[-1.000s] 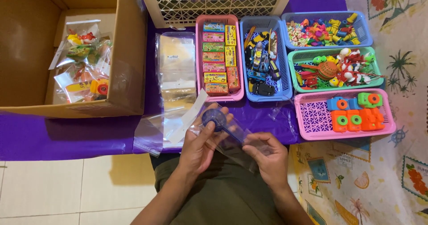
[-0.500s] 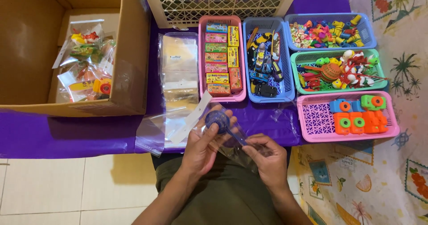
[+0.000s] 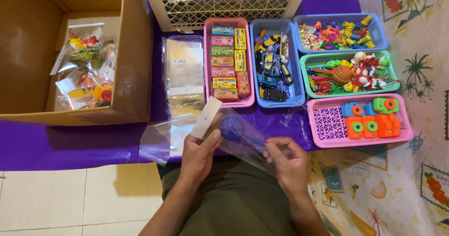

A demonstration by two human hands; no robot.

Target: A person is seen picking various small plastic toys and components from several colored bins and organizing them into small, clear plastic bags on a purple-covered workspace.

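My left hand (image 3: 199, 153) grips the upper end of a clear plastic bag (image 3: 243, 142), at its white card header (image 3: 206, 118). A blue round toy (image 3: 232, 123) shows through the bag. My right hand (image 3: 286, 163) pinches the bag's lower end, over my lap. Both hands sit at the near edge of the purple cloth (image 3: 70, 145).
A stack of empty clear bags (image 3: 183, 77) lies ahead of my left hand. A cardboard box (image 3: 61, 53) with filled bags stands at the left. Pink (image 3: 207, 63), blue (image 3: 255, 63), green (image 3: 348, 93) and pink (image 3: 327, 124) trays hold small toys. A white crate (image 3: 224, 4) stands behind.
The bag with the blue toy has tilted and stretched out between my hands; my right hand has slid further down its lower end.
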